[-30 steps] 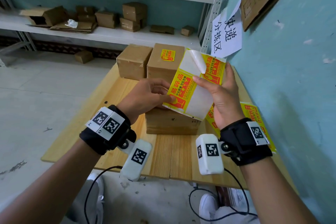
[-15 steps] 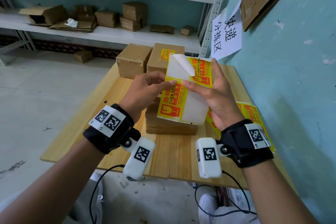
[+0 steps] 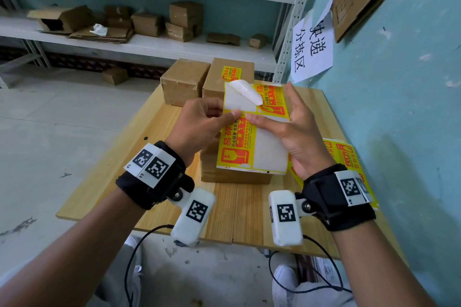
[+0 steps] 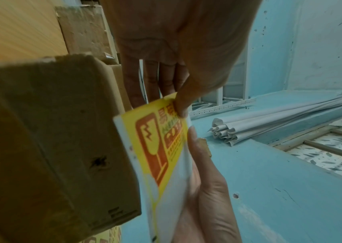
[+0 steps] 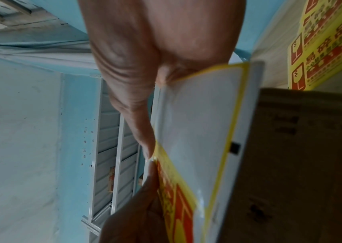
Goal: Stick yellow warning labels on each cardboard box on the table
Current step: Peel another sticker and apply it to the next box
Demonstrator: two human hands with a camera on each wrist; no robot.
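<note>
We hold a label sheet [image 3: 252, 137] upright in both hands above the near cardboard box [image 3: 234, 177], which lies flat on the wooden table [image 3: 159, 132].

Our right hand [image 3: 287, 132] supports the sheet from its right side: the palm and extended fingers lie behind the backing paper, and the thumb presses across the front at mid-height, on the bare white area where labels are already gone. In the right wrist view the thumb [image 5: 143, 139] runs down the sheet's edge to the first printed yellow patch.

Our left hand [image 3: 202, 124] pinches the sheet's left edge at the same height, thumb in front and curled fingers behind. The left wrist view shows the thumb tip [image 4: 181, 108] on the upper corner of a yellow warning label [image 4: 161, 144], the one printed with an orange broken-glass symbol. The two thumb tips nearly meet at the sheet's middle; whether the label's corner is already lifted from the backing, we cannot tell.

At the sheet's top a peeled white flap [image 3: 245, 93] curls forward, beside two labels on the upper right.

Two further boxes stand at the far end of the table, touching: the plain box [image 3: 183, 81] on the left and the labelled box [image 3: 230, 77] on the right, with one yellow label on its top.

More label sheets [image 3: 349, 162] lie on the table by the wall, under our right wrist.
</note>
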